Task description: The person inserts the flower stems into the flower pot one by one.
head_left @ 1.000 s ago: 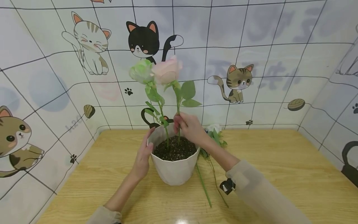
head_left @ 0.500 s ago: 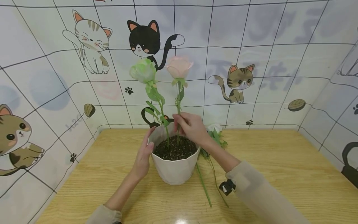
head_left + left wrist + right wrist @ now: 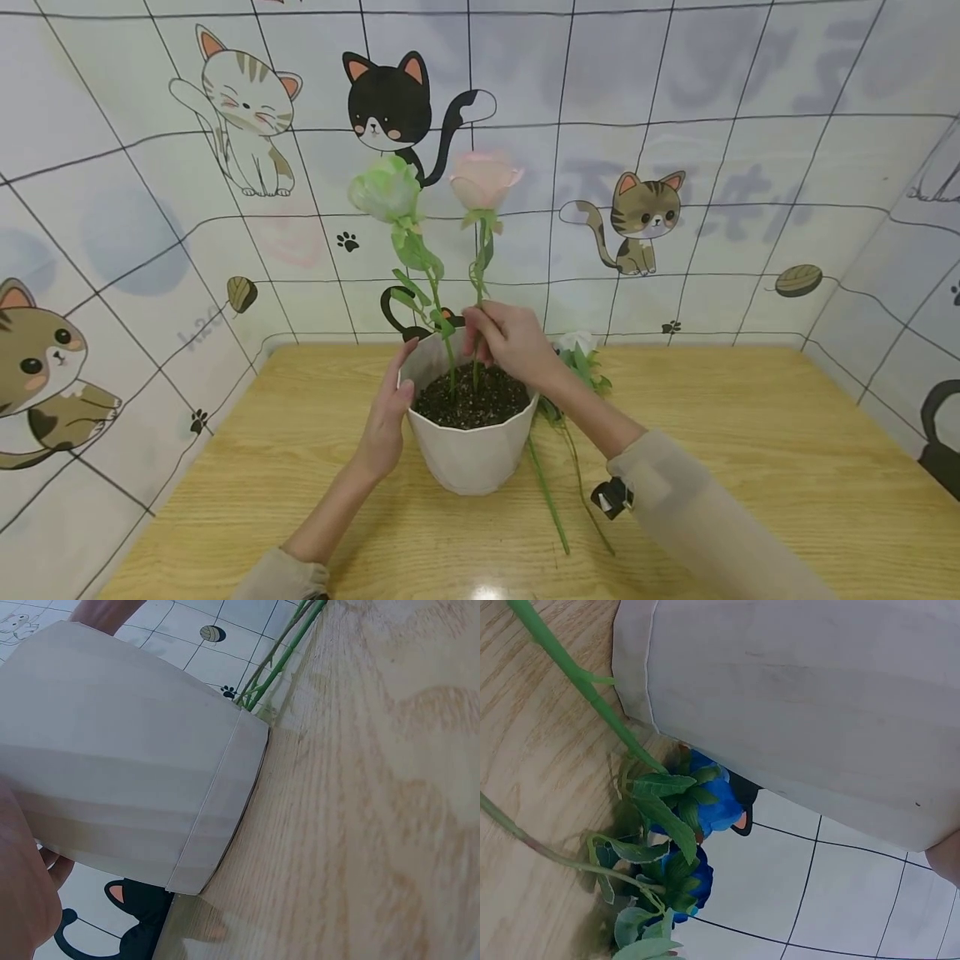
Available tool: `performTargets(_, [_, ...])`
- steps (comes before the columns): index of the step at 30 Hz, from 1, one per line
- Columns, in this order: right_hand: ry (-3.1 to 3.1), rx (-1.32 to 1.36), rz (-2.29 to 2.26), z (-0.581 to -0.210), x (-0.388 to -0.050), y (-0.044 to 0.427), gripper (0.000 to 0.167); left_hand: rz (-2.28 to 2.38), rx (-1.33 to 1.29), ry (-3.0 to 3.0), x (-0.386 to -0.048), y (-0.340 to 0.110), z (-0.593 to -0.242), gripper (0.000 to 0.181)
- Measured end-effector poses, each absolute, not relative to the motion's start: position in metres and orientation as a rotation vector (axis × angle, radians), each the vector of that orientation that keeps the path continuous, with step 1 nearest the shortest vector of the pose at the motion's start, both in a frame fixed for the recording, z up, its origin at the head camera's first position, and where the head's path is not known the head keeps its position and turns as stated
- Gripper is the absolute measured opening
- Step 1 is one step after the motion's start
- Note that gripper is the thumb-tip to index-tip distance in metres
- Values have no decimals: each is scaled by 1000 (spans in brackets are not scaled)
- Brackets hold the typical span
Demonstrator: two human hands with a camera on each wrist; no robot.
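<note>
A white flower pot filled with dark soil stands upright on the table. My left hand holds its left side, thumb near the rim and fingers round the outer wall. With thumb and fingertips, my right hand pinches the stem of an artificial pink rose, whose lower end is in the soil. Left of it an artificial green rose stands in the soil, leaning slightly left. In the left wrist view the pot's wall hides most of the left fingers. The right fingers are out of the right wrist view.
On the wooden table, right of the pot, lie more artificial flowers: a white bloom and blue roses, their stems pointing toward me. A wall covering with cartoon cats rises behind the table.
The pink rose has turned and shifted right, its bloom now upright and apart from the green rose. My right hand stays on its stem; my left hand stays on the pot.
</note>
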State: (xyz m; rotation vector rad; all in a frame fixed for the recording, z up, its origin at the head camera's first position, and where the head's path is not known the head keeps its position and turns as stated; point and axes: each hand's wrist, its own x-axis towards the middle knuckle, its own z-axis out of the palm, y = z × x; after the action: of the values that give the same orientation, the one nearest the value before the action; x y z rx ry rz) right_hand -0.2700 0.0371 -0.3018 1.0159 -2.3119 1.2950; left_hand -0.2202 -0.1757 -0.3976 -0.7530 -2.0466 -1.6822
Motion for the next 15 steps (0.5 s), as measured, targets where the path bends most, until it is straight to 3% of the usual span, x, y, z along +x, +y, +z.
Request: performTargets(15, [-2279, 966, 1314, -304, -272, 39, 26, -1672, -752, -2053, -220, -177, -396, 55])
